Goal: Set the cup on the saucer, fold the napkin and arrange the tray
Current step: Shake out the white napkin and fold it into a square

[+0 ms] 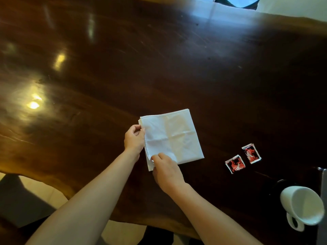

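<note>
Both bare arms reach out over the dark wooden table (pixel 123 68). The white napkin (pixel 174 137) lies flat on the table in the middle, folded into a square. The left hand (pixel 134 138) is at the napkin's left edge, fingers curled and pinching that edge. The right hand (pixel 167 171) is at the near left corner, thumb and fingers pinching the cloth layers there. To the right lie two small red packets (pixel 243 159), apart from the napkin. The white cup (pixel 303 206) is at the near right, apart from both hands.
</note>
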Available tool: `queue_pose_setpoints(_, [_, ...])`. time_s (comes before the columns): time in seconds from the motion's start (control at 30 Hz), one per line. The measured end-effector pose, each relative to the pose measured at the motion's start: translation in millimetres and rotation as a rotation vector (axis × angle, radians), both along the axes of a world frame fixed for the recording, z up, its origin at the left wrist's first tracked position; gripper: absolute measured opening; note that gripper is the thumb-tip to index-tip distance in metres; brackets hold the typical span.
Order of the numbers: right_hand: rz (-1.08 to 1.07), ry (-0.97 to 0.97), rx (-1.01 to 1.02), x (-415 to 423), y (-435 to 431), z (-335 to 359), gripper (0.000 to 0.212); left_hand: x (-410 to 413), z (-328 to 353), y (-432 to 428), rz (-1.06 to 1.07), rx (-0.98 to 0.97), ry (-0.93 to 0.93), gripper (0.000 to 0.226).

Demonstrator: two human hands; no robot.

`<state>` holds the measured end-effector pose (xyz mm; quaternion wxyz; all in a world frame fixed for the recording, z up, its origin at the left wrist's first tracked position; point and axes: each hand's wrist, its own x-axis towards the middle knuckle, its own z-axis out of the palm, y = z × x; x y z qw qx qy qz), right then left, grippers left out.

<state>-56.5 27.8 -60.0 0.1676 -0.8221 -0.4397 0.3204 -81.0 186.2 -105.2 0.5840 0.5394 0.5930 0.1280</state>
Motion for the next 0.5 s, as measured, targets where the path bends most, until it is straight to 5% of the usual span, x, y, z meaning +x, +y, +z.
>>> queue_pose_setpoints(0.13, [0.117, 0.163, -0.044, 0, -14, -4, 0.042, -5, -3, -1, -0.002, 0.05, 0.053, 0.023])
queue_pose_setpoints(0.27, [0.057, 0.2, -0.018, 23, -25, 3, 0.036, -6, 5, 4, 0.035, 0.064, -0.006, 0.051])
queue_pose_setpoints(0.4, [-0.171, 0.051, 0.002, 77, -29, 5, 0.033, -17, 11, 0, -0.288, 0.408, 0.231, 0.041])
queue_pose_setpoints(0.5, [-0.223, -0.105, -0.003, 117, -30, -1, 0.037, -30, 8, -11, -0.514, 0.478, 0.292, 0.047])
